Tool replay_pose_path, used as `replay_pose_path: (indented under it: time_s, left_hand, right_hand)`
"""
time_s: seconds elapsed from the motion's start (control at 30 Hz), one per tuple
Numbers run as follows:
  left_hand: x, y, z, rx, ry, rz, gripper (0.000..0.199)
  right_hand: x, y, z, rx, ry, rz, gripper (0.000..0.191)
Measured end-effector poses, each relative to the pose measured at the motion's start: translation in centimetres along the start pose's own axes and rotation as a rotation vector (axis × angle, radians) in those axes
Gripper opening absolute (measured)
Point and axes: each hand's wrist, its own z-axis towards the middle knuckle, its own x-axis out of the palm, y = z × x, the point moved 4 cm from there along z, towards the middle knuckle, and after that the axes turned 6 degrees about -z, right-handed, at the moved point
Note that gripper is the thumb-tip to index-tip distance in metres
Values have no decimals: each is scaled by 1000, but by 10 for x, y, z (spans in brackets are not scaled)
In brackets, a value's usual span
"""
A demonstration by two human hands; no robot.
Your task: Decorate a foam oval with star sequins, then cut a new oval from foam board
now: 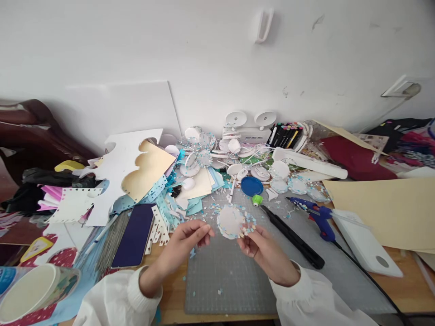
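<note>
A round white disc (pixel 231 221) with small blue, white and tan pieces round its rim is held up over the grey cutting mat (pixel 231 280). My right hand (pixel 263 251) pinches the disc's lower right edge between thumb and fingers. To the left of the disc, my left hand (pixel 190 242) has its thumb and fingertips pressed together; whatever lies between them is too small to make out. Small blue scraps lie on the mat around the disc. Behind it sit a blue lid (pixel 252 186) and a green-capped piece (pixel 257 199).
A black cutter (pixel 294 237) and a blue glue gun (pixel 316 215) with its cable lie at right, beside a white device (pixel 367 244). Decorated discs pile up near the wall. At left are a dark phone (pixel 133 235), paper scraps and a paper cup (pixel 30 294).
</note>
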Motion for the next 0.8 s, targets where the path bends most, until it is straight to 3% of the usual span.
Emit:
replay_pose_path:
  time_s: [0.17, 0.5, 0.67, 0.8]
  left_hand:
    - [-10, -2, 0, 70, -141, 33, 28]
    - [14, -3, -3, 197, -6, 414, 31]
    - [4, -9, -7, 221, -9, 417, 28]
    - [-16, -16, -10, 217, -92, 365, 27]
  right_hand:
    - [-3, -2, -2, 18, 19, 27, 34]
    - [7, -11, -2, -67, 26, -136, 41]
    - [3, -11, -2, -85, -5, -143, 42]
    - [-10, -6, -6, -69, -52, -88, 40]
